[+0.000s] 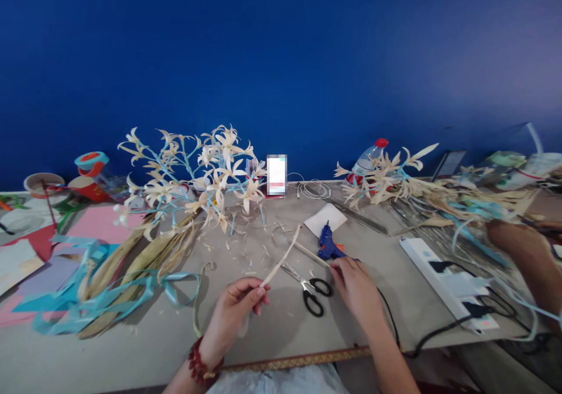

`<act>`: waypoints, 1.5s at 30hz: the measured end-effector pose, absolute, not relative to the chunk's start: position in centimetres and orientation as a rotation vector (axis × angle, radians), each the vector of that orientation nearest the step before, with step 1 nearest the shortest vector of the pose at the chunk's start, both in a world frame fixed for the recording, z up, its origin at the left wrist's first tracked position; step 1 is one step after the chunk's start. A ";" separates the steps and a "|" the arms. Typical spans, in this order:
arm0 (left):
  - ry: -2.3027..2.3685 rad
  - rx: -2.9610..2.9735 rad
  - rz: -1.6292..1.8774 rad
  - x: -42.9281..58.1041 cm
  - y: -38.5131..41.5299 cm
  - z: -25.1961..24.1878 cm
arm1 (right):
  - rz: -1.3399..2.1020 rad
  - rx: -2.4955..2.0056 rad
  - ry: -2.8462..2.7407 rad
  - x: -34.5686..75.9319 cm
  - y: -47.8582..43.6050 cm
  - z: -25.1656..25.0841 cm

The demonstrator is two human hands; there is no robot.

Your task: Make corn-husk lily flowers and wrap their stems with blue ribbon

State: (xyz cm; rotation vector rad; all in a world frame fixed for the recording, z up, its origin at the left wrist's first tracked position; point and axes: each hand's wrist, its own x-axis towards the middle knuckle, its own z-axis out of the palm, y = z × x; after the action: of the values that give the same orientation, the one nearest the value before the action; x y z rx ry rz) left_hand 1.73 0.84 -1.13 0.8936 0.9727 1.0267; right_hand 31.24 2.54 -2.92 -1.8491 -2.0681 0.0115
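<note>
My left hand (pixel 241 303) wears a red bead bracelet and pinches the lower end of a narrow pale strip (pixel 283 259), perhaps dried husk, which slants up and away. My right hand (pixel 353 285) is closed on the near end of a second thin beige strip (pixel 312 254). Just beyond those right fingers a blue hot glue gun (pixel 325 243) lies on the table, its tip by a white card (pixel 324 217). Between my hands rest black-handled scissors (pixel 308 285), apart from both.
Pale handmade flowers on blue stems (pixel 219 165) stand at back left. Dried husks (pixel 153 256) and blue ribbon (pixel 127 300) lie left. A phone (pixel 276 174) stands upright at the back. Right are a power strip (pixel 439 283), wires and another person's arm (pixel 522 259).
</note>
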 end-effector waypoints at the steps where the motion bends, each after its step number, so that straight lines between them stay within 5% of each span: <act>1: 0.969 0.892 1.026 1.7 0.8 -1.1 | 0.080 -1.847 -2.026 31.3 2.3 -2.7; 11: 1.013 1.149 0.939 2.8 1.1 0.3 | 1.104 -1.360 -1.754 21.9 0.1 0.0; 37: 1.096 1.417 0.983 1.8 0.3 0.9 | 1.064 -1.301 -1.782 18.7 -0.3 1.1; 45: 1.057 1.420 1.000 1.8 0.0 1.0 | 1.304 -1.169 -1.555 18.1 -0.3 0.9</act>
State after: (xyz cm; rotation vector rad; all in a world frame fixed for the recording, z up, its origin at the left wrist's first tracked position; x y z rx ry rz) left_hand 1.76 -0.03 1.03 1.4196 1.0571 0.9999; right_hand 18.13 -0.30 0.87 -1.1687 -1.5555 1.3045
